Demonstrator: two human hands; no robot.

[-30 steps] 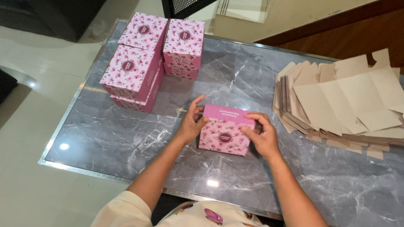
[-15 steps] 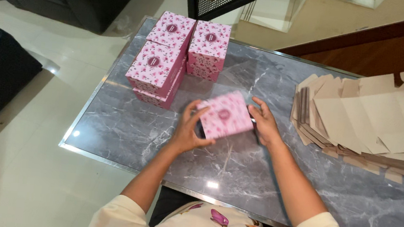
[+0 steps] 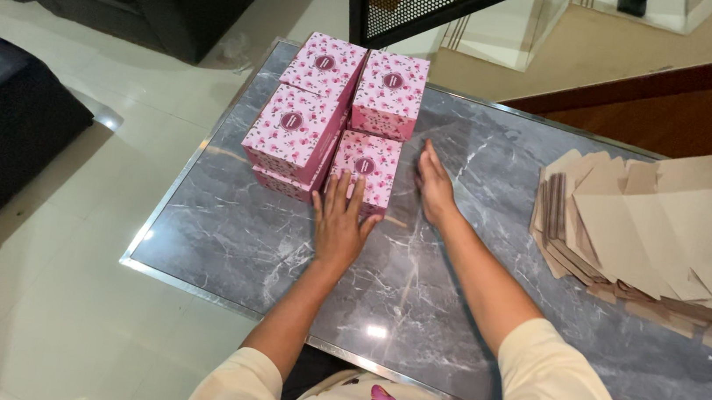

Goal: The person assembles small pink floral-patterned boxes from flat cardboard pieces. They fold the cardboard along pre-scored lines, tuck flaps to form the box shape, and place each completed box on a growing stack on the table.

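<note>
table: grey marble-look slab table (image 3: pixel 466 326) with white veins, glossy, thin metal rim
box: pink floral square cardboard box (image 3: pixel 365 167) with a dark round emblem on top, matte, crisp corners; sits on the slab, closed, at 12 o'clock of the left hand
stack: pink floral boxes (image 3: pixel 298 123) same print, two high at 10 o'clock of the box, touching it; one more box (image 3: pixel 392 89) directly behind at 12
left hand (image 3: pixel 338 225): flat, fingers spread, fingertips on the box's near face, not clasping
right hand (image 3: pixel 434 186): flat, released, edge against the box's right side
blanks: fanned pile of brown flat die-cut card blanks (image 3: pixel 661 232) at 3 o'clock, well apart
room: bare slab between right hand and blanks; near edge open
</note>
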